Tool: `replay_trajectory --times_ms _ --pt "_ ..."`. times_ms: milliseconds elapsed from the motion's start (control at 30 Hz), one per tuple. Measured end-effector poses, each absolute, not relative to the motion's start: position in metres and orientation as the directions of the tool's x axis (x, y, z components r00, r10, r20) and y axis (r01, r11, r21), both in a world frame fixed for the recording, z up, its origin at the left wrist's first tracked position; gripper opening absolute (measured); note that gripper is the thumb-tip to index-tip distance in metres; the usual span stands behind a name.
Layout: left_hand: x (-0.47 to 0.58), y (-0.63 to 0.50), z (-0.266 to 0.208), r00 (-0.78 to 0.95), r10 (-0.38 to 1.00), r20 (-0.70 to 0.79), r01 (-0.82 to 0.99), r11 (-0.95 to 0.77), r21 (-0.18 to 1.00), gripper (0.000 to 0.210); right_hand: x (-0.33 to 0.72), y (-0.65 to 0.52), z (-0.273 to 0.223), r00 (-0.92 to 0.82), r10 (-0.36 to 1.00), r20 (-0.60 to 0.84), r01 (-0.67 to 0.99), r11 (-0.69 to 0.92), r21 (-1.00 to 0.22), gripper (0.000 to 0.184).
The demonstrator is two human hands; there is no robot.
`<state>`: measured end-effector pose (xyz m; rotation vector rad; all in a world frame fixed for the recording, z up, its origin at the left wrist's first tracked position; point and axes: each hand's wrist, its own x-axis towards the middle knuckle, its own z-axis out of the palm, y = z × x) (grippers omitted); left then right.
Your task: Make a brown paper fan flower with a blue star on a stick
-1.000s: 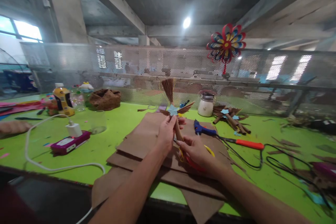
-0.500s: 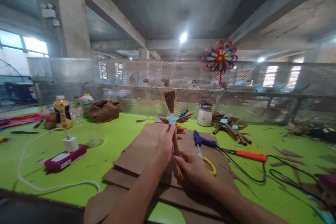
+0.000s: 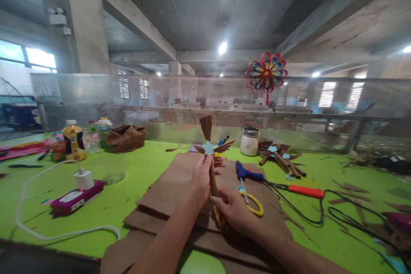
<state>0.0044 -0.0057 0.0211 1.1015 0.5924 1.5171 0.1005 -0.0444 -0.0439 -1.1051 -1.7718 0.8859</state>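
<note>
Upright over brown paper sheets [image 3: 163, 188] is a brown paper craft figure with a pleated fan top, two pleated side wings, a pale blue star [image 3: 208, 147] and a rolled stem [image 3: 213, 184]. My left hand [image 3: 203, 175] is closed around the stem just below the star. Lower down, my right hand [image 3: 229, 205] pinches the stem's bottom end, where a thin yellowish strand hangs. Beside my right hand lie yellow-handled scissors [image 3: 261, 210] and a blue glue gun [image 3: 247, 173].
More brown paper figures with blue stars [image 3: 282, 160] lie at the right behind a red-handled tool [image 3: 306, 191]. A white jar [image 3: 249, 142] stands at the back. To the left are a purple power strip [image 3: 77, 198] with a white cable, a yellow bottle [image 3: 75, 141] and a brown bag [image 3: 126, 138].
My right hand has shifted slightly down and left along the stem's lower end. My left hand keeps its grip. The whole view has moved a little.
</note>
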Motion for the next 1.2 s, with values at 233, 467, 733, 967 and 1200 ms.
replay_trajectory --times_ms 233,467,733,967,1200 --pt "0.000 -0.010 0.014 0.096 0.930 0.356 -0.504 -0.263 0.823 0.028 0.109 -0.052 -0.025 -0.336 0.871 0.358 0.458 0.483 -0.746 0.022" --pt "-0.005 -0.018 0.009 0.227 0.921 0.318 -0.394 -0.212 0.895 0.031 0.161 -0.049 0.034 0.018 0.673 0.739 0.521 0.625 -0.582 0.027" --pt "0.004 -0.037 0.015 0.479 0.856 0.195 -0.263 -0.071 0.962 0.026 0.215 -0.027 0.056 0.338 0.643 0.687 0.183 0.671 -0.718 0.032" --pt "0.006 -0.042 0.014 0.574 0.804 0.153 -0.209 -0.037 0.977 0.025 0.204 -0.037 0.064 0.340 0.644 0.685 0.103 0.699 -0.708 0.027" --pt "0.007 -0.042 0.019 0.455 0.878 0.152 -0.240 -0.043 0.970 0.023 0.208 -0.030 0.057 0.340 0.755 0.561 -0.159 0.634 -0.757 0.022"
